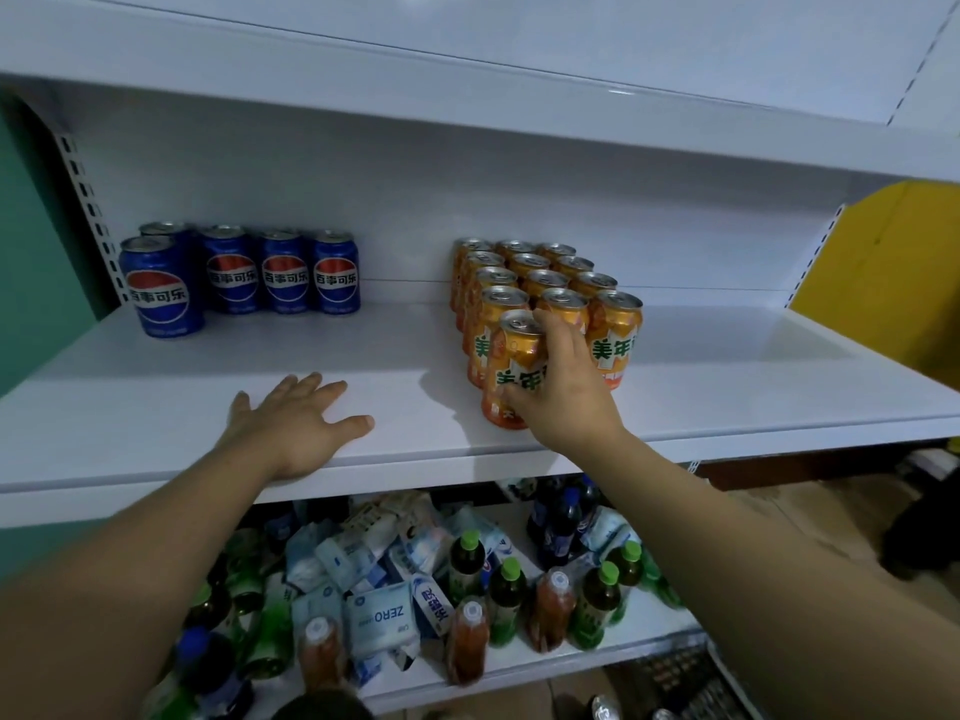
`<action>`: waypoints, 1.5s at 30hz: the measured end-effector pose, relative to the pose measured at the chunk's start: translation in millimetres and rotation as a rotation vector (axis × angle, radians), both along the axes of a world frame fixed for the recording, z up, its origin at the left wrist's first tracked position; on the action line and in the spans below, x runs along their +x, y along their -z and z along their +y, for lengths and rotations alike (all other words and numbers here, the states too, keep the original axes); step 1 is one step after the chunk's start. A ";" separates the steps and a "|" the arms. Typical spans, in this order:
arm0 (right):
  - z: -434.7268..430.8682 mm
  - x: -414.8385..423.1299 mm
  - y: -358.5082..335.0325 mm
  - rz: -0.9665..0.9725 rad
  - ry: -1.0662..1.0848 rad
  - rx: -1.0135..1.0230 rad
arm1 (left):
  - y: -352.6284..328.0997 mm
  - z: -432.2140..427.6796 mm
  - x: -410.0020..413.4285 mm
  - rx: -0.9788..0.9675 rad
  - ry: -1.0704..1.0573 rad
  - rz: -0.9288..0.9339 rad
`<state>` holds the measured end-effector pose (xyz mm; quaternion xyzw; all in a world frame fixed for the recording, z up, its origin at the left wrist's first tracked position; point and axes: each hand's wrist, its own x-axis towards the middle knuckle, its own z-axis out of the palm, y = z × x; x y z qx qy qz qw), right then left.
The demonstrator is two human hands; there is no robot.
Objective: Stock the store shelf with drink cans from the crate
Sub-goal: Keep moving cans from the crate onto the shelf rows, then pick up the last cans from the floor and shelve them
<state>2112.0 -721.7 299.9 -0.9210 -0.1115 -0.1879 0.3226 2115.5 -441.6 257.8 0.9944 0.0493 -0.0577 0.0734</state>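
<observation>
The person stands close against a white store shelf [156, 387], both bare arms reaching onto the middle board. The right hand [563, 387] grips an orange drink can [514, 350] from its right side. Its fingers curl up round the top rim and the thumb presses low on the label. That can stands upright near the front edge of the shelf, right of centre. Its base is down at board level, though I cannot tell whether it rests there. It sits directly in front of a block of matching orange cans [540, 283], three across and several rows deep, running back to the rear wall. It is touching or just short of the block's left front can.

The left hand [296, 423] lies flat and open on the board, palm down with fingers spread, by the front edge left of centre. It holds nothing.

Blue cola cans [283, 272] stand in the back left corner, in a row along the rear wall. One more blue can [161, 288] stands forward of them at the left edge. They are well apart from the orange block.

On the lower shelf [649, 636] are green-capped bottles [506, 595], dark bottles and loose pale blue packets [379, 615]. A yellow panel [883, 262] shows beyond the right end.
</observation>
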 end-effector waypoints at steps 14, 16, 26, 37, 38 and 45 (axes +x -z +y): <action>-21.0 -3.2 -18.0 0.085 0.010 -0.090 | -18.3 -15.3 -14.4 -0.120 0.102 0.007; -35.8 -8.4 -24.1 0.067 0.052 -0.114 | -28.4 -37.0 -23.1 -0.252 0.180 -0.006; -159.2 -59.2 -26.9 0.274 0.409 -0.246 | -46.6 -196.6 -62.2 -0.298 0.684 0.080; -286.8 -173.8 46.3 0.525 0.784 -0.148 | 41.2 -341.1 -67.6 -0.143 0.938 0.415; -293.6 -183.8 55.7 0.550 0.814 -0.140 | 53.3 -348.6 -68.6 -0.123 0.944 0.454; -324.5 -230.2 140.2 0.785 0.897 -0.062 | 145.0 -385.0 -79.4 -0.080 1.007 0.675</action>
